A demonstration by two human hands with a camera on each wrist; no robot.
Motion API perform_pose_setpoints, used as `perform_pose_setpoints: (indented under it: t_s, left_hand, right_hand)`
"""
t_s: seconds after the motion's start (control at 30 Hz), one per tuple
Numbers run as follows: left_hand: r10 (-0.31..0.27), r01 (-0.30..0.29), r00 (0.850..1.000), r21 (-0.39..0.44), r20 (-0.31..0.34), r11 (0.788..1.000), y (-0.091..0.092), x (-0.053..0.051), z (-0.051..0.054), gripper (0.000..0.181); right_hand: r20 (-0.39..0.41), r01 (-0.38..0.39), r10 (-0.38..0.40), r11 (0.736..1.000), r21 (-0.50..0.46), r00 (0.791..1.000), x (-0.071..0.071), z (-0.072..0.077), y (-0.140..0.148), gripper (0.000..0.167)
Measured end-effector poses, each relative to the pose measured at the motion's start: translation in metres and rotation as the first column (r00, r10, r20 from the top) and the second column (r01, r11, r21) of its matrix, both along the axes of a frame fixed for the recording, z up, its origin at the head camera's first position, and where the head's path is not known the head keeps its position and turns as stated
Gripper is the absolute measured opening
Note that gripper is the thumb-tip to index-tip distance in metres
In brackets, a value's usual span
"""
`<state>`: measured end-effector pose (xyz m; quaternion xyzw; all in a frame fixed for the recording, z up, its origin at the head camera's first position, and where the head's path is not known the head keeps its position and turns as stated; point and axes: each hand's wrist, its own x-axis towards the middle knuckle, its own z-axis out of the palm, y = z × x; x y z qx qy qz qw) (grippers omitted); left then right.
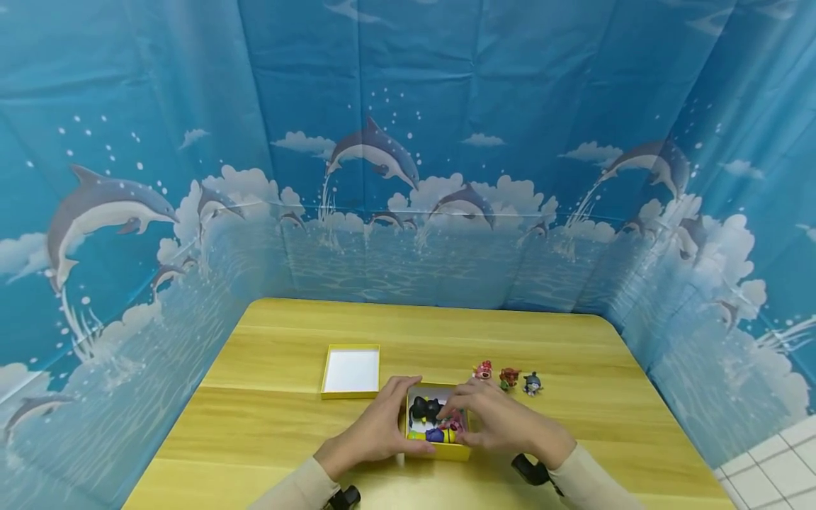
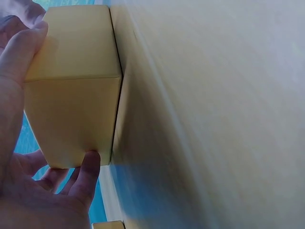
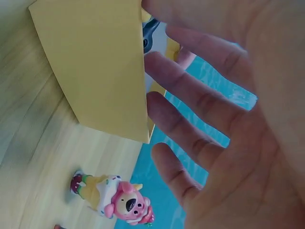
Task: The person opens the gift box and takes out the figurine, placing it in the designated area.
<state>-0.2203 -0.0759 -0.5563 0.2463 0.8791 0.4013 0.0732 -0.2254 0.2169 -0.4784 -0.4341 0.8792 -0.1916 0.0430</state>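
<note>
Yellow box (image 1: 440,451), held by the left grip (image 1: 381,425), sits on the tabletop (image 1: 255,425); whether the right grip (image 1: 496,416) pinches any toys (image 1: 426,409) inside, I cannot tell. Crowding could snag them; a wide sweep could topple 3 figurines (image 1: 508,377) beyond.

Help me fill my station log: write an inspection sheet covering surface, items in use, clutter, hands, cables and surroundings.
Surface: table, yellow, wood-grained.
Items in use: yellow box, open on top, holding several toys; lid lying to its left, white inside up.
Clutter: three figurines in a row beyond the box, to the right.
Hands: left hand grips the box's left end; right hand is over its right side, grip on any toy unclear.
Cables: nothing seen.
Surroundings: blue dolphin curtain; white tiles at right.
</note>
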Motion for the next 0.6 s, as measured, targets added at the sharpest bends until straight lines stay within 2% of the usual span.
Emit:
perform_pose_setpoints:
  t_s: [0.2,0.6]
  left_hand:
    - [-0.008,0.008,1.000,0.002,0.014,1.000,0.000,0.000,0.001,0.129]
    - [-0.007,0.007,1.000,0.019,0.015,1.000,0.000,0.000,0.001,0.129]
  right_hand:
    - [0.086,-0.032,0.031,0.999,0.009,0.996,-0.005,-0.001,-0.001,0.031]
    - [0.185,-0.060,0.055,0.998,0.021,0.981,-0.017,0.002,-0.008,0.026]
